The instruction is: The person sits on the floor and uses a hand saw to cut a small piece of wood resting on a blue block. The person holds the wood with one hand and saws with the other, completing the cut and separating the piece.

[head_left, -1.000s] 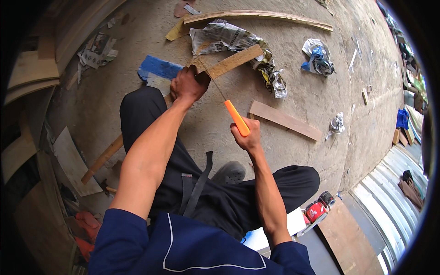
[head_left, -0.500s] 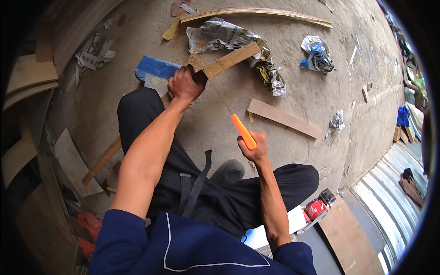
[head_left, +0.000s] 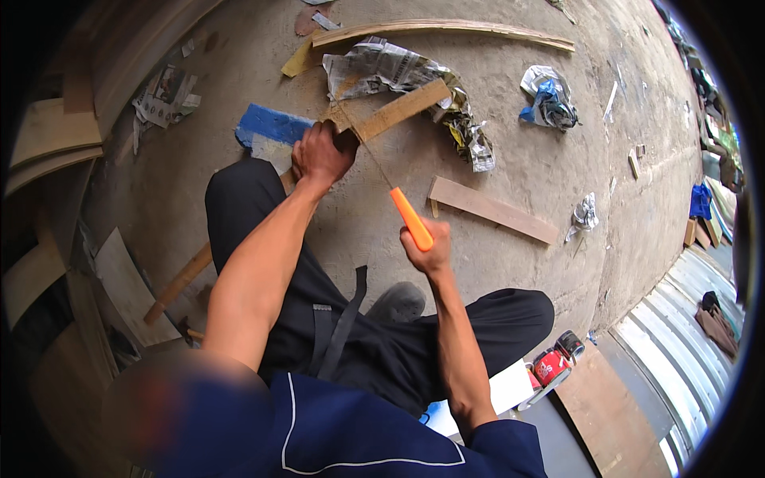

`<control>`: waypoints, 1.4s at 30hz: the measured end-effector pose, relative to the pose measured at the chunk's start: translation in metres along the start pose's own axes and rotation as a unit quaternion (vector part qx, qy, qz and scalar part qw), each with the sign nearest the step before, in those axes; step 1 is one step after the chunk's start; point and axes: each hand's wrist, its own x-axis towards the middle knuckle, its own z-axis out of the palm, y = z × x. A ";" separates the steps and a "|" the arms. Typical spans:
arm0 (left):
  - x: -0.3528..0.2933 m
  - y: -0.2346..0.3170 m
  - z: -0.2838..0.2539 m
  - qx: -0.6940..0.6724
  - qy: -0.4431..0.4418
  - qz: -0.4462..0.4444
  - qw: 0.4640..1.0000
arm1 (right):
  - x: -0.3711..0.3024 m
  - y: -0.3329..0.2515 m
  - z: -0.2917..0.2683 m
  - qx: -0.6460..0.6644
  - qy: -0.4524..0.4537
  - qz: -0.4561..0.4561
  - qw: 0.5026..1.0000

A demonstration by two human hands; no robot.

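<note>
The left hand (head_left: 323, 155) grips the plank (head_left: 404, 111); the right hand (head_left: 428, 248) holds the saw (head_left: 408, 213), set across the plank just beside the left. Sawing seems in hand; the next stroke calls for steadiness.

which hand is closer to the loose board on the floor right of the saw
Right. The right hand, around the orange saw handle, is just below and left of the board's left end; the left hand is farther left, on the plank.

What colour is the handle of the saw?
The saw handle is bright orange; it shows clearly in the head view, in the right hand.
</note>
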 end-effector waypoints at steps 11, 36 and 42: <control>0.013 -0.004 0.001 -0.006 -0.035 -0.068 0.997 | -0.016 0.006 -0.022 -0.037 -0.014 -0.010 0.999; -0.021 -0.002 -0.006 0.003 -0.049 0.085 0.995 | -0.009 -0.006 0.025 0.053 0.061 0.029 0.996; -0.019 -0.008 -0.022 -0.003 -0.103 0.137 0.985 | -0.004 -0.005 0.024 0.029 0.069 -0.026 0.997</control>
